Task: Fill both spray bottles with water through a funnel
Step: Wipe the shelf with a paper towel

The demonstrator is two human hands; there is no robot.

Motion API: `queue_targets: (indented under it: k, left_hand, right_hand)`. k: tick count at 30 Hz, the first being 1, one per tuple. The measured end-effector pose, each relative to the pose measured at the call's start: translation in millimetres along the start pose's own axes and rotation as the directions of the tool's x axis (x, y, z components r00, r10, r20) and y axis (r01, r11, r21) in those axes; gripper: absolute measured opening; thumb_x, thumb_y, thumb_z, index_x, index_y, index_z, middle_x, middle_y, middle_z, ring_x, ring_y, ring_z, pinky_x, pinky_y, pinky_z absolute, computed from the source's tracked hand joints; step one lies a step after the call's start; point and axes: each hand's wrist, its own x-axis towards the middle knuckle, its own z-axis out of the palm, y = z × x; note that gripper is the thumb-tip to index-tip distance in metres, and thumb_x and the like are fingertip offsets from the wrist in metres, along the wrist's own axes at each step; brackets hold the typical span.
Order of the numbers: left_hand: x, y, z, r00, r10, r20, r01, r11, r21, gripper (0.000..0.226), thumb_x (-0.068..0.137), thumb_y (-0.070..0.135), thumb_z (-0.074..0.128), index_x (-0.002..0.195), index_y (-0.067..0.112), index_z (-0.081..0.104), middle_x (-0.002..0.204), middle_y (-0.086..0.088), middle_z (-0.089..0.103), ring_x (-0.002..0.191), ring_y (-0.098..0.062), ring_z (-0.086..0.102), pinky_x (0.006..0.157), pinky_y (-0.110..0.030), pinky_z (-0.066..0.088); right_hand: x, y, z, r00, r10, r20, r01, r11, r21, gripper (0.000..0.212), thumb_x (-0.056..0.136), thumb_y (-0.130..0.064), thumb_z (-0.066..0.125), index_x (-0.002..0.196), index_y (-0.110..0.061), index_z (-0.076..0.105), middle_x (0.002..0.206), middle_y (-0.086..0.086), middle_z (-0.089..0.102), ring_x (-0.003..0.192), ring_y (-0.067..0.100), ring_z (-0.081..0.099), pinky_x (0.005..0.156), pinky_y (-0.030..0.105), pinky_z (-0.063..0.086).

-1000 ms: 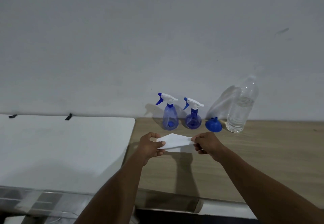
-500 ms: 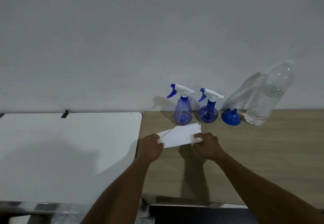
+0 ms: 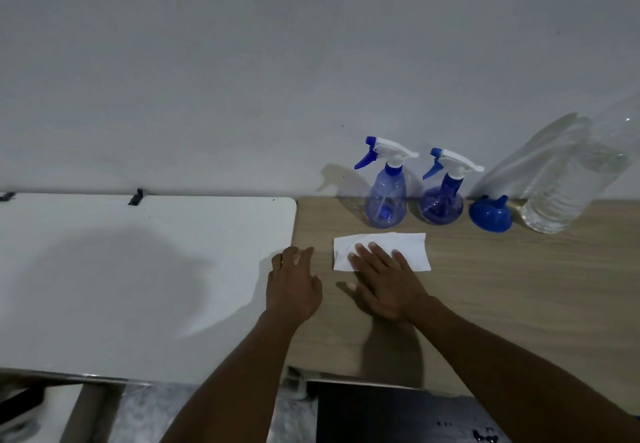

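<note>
White tissue (image 3: pixel 381 250) lies at frame centre under my right hand (image 3: pixel 388 285), fingers flat and spread. My left hand (image 3: pixel 294 286) hangs open, empty, beside it. Bottles (image 3: pixel 386 200), funnel (image 3: pixel 490 214) above, untouched.

blue funnel (image 3: pixel 490 214), white tissue (image 3: pixel 408 244) — wood-grain table (image 3: pixel 519 286)

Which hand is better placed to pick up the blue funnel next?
Probably the right hand: it lies flat on the white tissue, on the funnel's side. The left hand sits farther off, at the table edge.
</note>
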Motion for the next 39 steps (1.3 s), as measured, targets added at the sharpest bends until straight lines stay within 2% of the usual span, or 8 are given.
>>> queue_targets:
  k: [3,9,15,19,23,30,34,39]
  left_hand:
    - [-1.3,-4.5,-1.7,1.0,0.01,-0.012,-0.01,1.0,0.018,0.059,0.09,0.03,0.056,0.146,0.023,0.04,0.148,-0.007,0.039,0.136,-0.028,0.033,0.105,-0.039,0.041]
    - [-3.7,-2.8,1.2,0.999,0.038,-0.024,-0.037,0.999,0.008,0.059,0.09,0.031,0.058,0.145,0.025,0.04,0.148,-0.003,0.04,0.136,-0.024,0.034,0.105,-0.038,0.043]
    - [-8.4,13.7,11.7,0.992,0.125,-0.026,-0.124,0.992,0.014,0.057,0.088,0.032,0.056,0.143,0.023,0.044,0.143,-0.006,0.047,0.133,-0.028,0.04,0.107,-0.044,0.042]
    - [-10.5,38.5,20.0,0.986,0.169,-0.01,-0.169,0.985,0.025,0.055,0.091,0.035,0.054,0.144,0.025,0.043,0.147,-0.003,0.046,0.136,-0.023,0.041,0.113,-0.043,0.035]
    - [-12.6,62.0,25.4,0.981,0.192,-0.009,-0.192,0.981,-0.035,0.055,0.089,0.033,0.049,0.143,0.023,0.046,0.145,-0.005,0.047,0.134,-0.025,0.042,0.112,-0.043,0.036]
    - [-27.0,96.2,35.6,0.994,0.108,-0.036,-0.111,0.991,-0.077,0.057,0.082,0.031,0.048,0.137,0.017,0.056,0.135,-0.009,0.054,0.125,-0.029,0.051,0.104,-0.038,0.04]
    - [-35.3,127.6,43.4,0.996,0.089,-0.024,-0.09,0.994,-0.058,0.053,0.084,0.021,0.059,0.137,0.019,0.054,0.134,-0.007,0.053,0.125,-0.028,0.05,0.105,-0.037,0.036]
    - [-44.1,172.4,55.5,0.992,0.119,-0.028,-0.121,0.987,-0.103,0.053,0.082,0.023,0.054,0.135,0.016,0.056,0.129,-0.008,0.056,0.12,-0.028,0.053,0.102,-0.038,0.039]
  right_hand:
    - [15.9,-1.5,-10.9,0.993,-0.015,-0.119,0.012,1.0,-0.023,0.089,0.087,-0.073,-0.008,0.155,-0.029,0.029,0.167,0.0,0.017,0.153,0.025,0.015,0.12,0.052,0.017]
    - [34.2,17.9,2.1,0.988,-0.145,0.047,0.147,0.988,-0.054,0.078,0.096,-0.074,0.008,0.16,-0.031,0.001,0.168,-0.006,-0.008,0.155,0.015,-0.011,0.125,0.052,0.002]
    - [15.7,43.3,-9.8,0.995,-0.032,-0.094,0.033,0.999,0.004,0.07,0.1,-0.063,0.017,0.16,-0.027,0.012,0.169,0.0,0.006,0.156,0.021,0.006,0.124,0.045,0.008]
    - [13.3,49.8,-14.9,0.976,-0.204,-0.077,0.2,0.978,-0.058,0.078,0.095,-0.07,0.0,0.159,-0.029,0.016,0.168,-0.001,0.007,0.155,0.02,0.002,0.123,0.048,0.005]
    - [-2.0,80.4,-7.5,0.997,-0.083,-0.007,0.083,0.996,-0.038,0.082,0.09,-0.074,-0.004,0.16,-0.031,-0.001,0.168,-0.003,-0.007,0.155,0.018,-0.009,0.124,0.055,0.004]
    - [-51.6,147.7,-6.8,0.969,0.233,-0.078,-0.227,0.97,0.087,0.08,0.093,-0.073,0.005,0.16,-0.029,0.007,0.168,-0.002,-0.001,0.156,0.023,0.001,0.124,0.05,0.008]
    - [-69.4,177.8,-26.9,0.98,0.178,-0.09,-0.184,0.981,-0.063,0.07,0.096,-0.065,0.007,0.156,-0.032,0.022,0.166,0.0,0.018,0.147,0.031,0.026,0.112,0.052,0.03]
    - [-107.2,208.9,-7.0,0.972,0.2,-0.125,-0.204,0.979,-0.013,0.083,0.09,-0.073,-0.003,0.16,-0.029,0.006,0.169,-0.002,-0.001,0.156,0.023,0.002,0.121,0.058,0.009]
